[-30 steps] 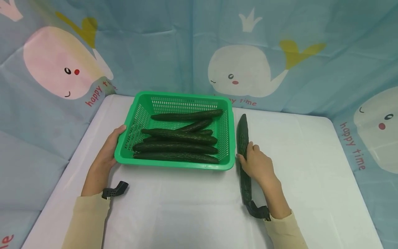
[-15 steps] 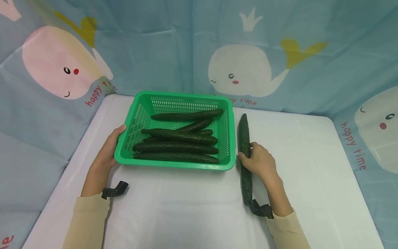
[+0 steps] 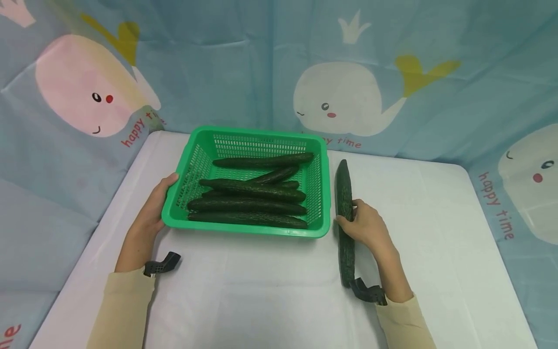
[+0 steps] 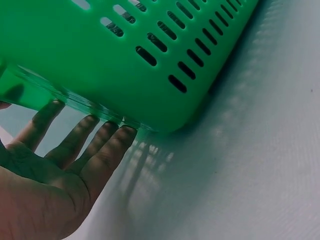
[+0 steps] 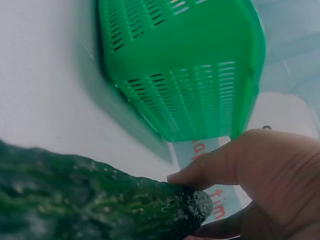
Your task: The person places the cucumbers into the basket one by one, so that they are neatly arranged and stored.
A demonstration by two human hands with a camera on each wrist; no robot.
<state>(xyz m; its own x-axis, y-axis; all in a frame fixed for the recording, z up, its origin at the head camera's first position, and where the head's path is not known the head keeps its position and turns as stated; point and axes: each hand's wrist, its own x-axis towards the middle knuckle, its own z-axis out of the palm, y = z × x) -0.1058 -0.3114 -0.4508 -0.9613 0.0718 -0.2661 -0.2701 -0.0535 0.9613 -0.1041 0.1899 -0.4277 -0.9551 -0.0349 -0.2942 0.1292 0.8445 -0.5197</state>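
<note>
My right hand (image 3: 367, 224) grips a long dark green cucumber (image 3: 347, 257), which lies lengthwise beside the basket's right end. In the right wrist view the thumb (image 5: 210, 165) lies along one side of the bumpy cucumber (image 5: 85, 195), and the other fingers are mostly hidden beneath it. At the opposite end, my left hand (image 3: 152, 208) touches the green plastic basket (image 3: 244, 230). Its fingers (image 4: 107, 155) reach out nearly straight, tips against the basket wall (image 4: 100, 75) in the left wrist view. Several cucumbers (image 3: 248, 206) lie inside the basket, mostly side by side, one slanting across.
A white-covered table (image 3: 270, 300) bears everything. Blue curtains (image 3: 244, 72) printed with whales hang behind and along both sides. Black wrist cameras (image 3: 162, 264) jut out from both cuffs.
The right hand and the cucumber in its grip have shifted slightly to the right, a little away from the basket. The left hand stays at the basket's left end.
</note>
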